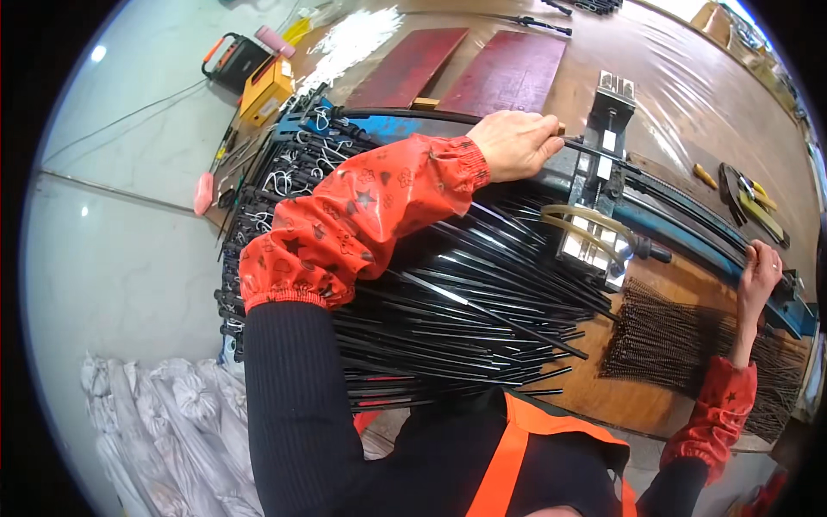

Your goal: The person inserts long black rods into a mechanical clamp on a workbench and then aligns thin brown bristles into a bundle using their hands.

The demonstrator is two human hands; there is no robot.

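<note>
My left hand (pixel 515 145) is closed in a fist, and a thin dark rod (pixel 586 148) comes out of its right side toward the metal clamp (pixel 613 121). A small brown end shows by the thumb. Beyond the clamp, a long coiled spring (pixel 689 202) lies along the blue rail (pixel 663 226). At the rail's right end my right hand (pixel 761 271) is closed with its fingertips pressed together; what they hold is hidden. A yellowish band (pixel 586 215) loops over the clamp's near part. Many black tubes (pixel 465 319) lie below my left arm.
A pile of thin springs (pixel 663 336) lies right of the tubes. Dark red boards (pixel 508 73) and white strips (pixel 362 39) lie farther back. Pliers (pixel 754 198) rest at the right. On the floor are white sacks (pixel 164 422) and a yellow box (pixel 265 90).
</note>
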